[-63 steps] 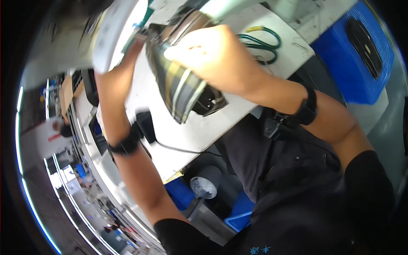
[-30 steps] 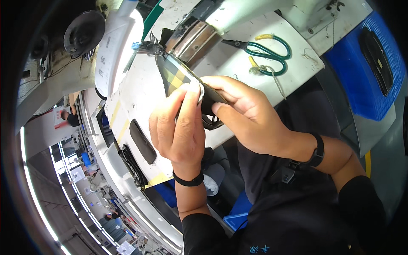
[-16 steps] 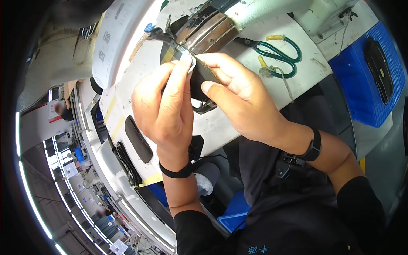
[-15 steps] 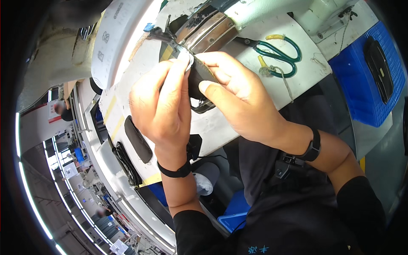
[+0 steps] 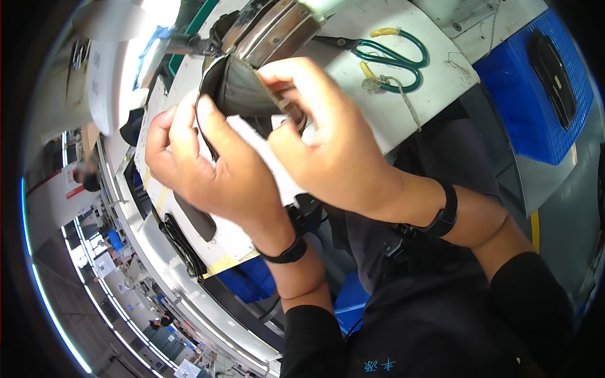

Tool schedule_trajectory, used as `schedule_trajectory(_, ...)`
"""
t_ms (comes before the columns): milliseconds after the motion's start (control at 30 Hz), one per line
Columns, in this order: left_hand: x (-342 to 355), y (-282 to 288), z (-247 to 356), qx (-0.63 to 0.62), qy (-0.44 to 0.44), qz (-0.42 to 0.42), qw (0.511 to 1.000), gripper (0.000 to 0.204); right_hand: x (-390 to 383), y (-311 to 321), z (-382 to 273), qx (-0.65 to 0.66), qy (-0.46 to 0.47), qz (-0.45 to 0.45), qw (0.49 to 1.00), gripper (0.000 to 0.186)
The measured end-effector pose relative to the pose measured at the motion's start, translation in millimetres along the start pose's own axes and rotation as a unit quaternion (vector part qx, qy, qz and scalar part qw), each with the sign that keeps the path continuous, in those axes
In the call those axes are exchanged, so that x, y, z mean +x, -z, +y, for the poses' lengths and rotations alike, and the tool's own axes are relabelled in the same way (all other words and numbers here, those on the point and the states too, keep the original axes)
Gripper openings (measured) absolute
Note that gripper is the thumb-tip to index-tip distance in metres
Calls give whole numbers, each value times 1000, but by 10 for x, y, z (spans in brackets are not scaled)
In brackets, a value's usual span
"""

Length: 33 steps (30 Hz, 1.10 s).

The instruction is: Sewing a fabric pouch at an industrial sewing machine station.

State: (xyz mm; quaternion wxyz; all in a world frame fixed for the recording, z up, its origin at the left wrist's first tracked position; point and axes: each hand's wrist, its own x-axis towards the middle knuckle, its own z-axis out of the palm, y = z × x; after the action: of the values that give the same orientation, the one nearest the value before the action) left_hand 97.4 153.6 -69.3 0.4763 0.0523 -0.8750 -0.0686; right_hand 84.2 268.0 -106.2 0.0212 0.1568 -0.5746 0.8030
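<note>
Between my hands, a dark grey-green fabric pouch [image 5: 244, 91] is spread wide, its inside lining showing. My left hand [image 5: 217, 164] pinches its left edge between thumb and fingers. Opposite, my right hand [image 5: 337, 142] grips the other edge, which has a lighter strip along it. The far end of the pouch lies against the metal arm of a sewing machine [image 5: 277, 34]. My right fingertips are slightly blurred, and the lower part of the pouch is partly hidden behind my hands.
Green-handled scissors [image 5: 421, 62] lie on the white worktable [image 5: 441, 47], right of the machine. A blue basket [image 5: 504, 69] at the right holds a black case [image 5: 549, 79]. Left of my hands are a dark flat piece [image 5: 196, 217] and a black bundle [image 5: 181, 246].
My hands have moved apart, the left one going left, and the pouch between them has opened out. A small white bit at my left fingertips no longer shows. The whole view has shifted.
</note>
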Motion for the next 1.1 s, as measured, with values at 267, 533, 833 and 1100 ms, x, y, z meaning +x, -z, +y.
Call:
schedule_trajectory(267, 152, -124, -256, -21, -114, 19, 993, 14, -4, 449, -80, -1, -41, -58, 998, 23)
schedule_trajectory(533, 606, 87, -483, -60, -339, -122, 931, 18, 232, 399, -292, 192, -213, -165, 944, 37)
schedule_trajectory(833, 744, 128, -476, -115, -361, -219, 899, 33, 296, 187, -235, 83, -149, -52, 984, 27)
schedule_trajectory(1100, 814, 148, -469, -171, -335, -260, 889, 31, 258, 178, -223, 81, -121, -35, 989, 18)
